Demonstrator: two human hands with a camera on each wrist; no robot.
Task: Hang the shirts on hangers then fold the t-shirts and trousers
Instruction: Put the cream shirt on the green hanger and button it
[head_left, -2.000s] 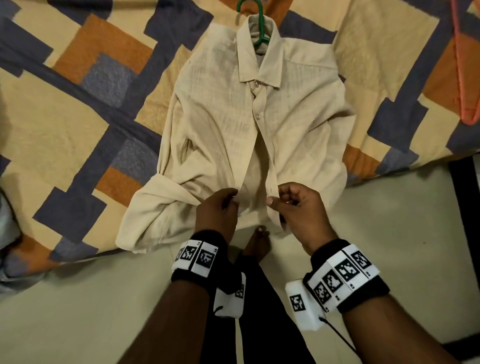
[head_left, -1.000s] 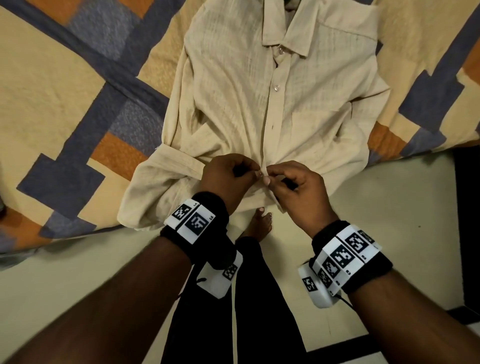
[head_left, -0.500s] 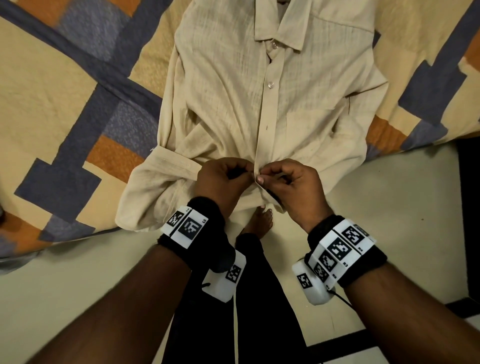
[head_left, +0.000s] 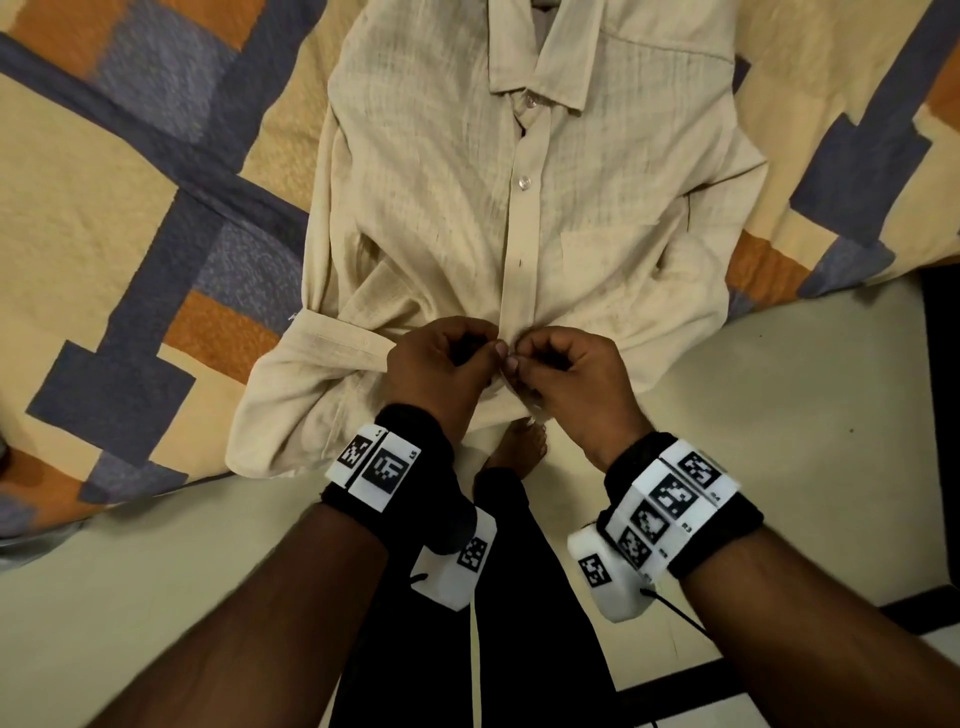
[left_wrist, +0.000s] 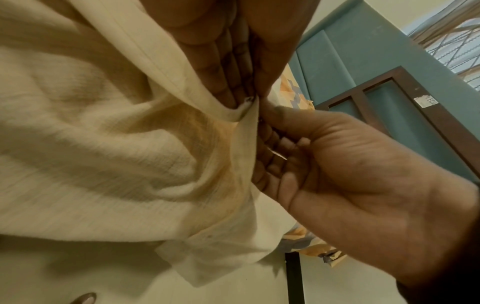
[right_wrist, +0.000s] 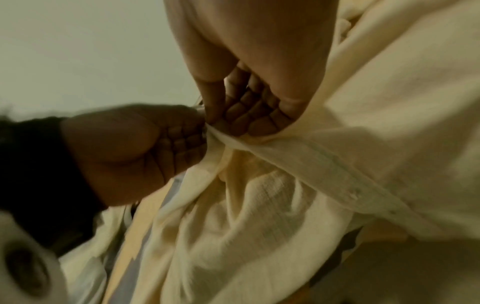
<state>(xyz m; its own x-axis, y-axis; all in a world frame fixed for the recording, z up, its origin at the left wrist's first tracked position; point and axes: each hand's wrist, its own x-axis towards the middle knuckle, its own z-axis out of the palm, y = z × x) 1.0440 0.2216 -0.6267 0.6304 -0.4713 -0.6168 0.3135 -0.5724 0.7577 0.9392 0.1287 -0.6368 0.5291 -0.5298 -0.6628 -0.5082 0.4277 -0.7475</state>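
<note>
A cream button-up shirt (head_left: 447, 197) lies face up on the bed, collar at the top, its lower hem hanging over the bed's edge. Both hands meet at the lower end of its front placket (head_left: 519, 260). My left hand (head_left: 488, 356) pinches the left front edge between thumb and curled fingers. My right hand (head_left: 522, 364) pinches the right front edge against it. In the left wrist view the left fingers (left_wrist: 228, 67) grip the folded edge of the shirt (left_wrist: 103, 144). The right wrist view shows the right fingers (right_wrist: 249, 107) curled on the shirt (right_wrist: 259, 226). No hanger is in view.
A patchwork bedspread (head_left: 130, 218) in tan, orange and grey-blue covers the bed. A pale floor (head_left: 779, 415) lies below its edge, with my bare foot (head_left: 519, 447) and black trouser legs (head_left: 498, 623). A dark wooden frame (left_wrist: 415, 115) and teal panels (left_wrist: 350, 51) stand to the right.
Two seconds ago the hands held the two front edges apart; they have since brought them together at the placket. The view has dropped closer, and the green hanger hook has left the frame.
</note>
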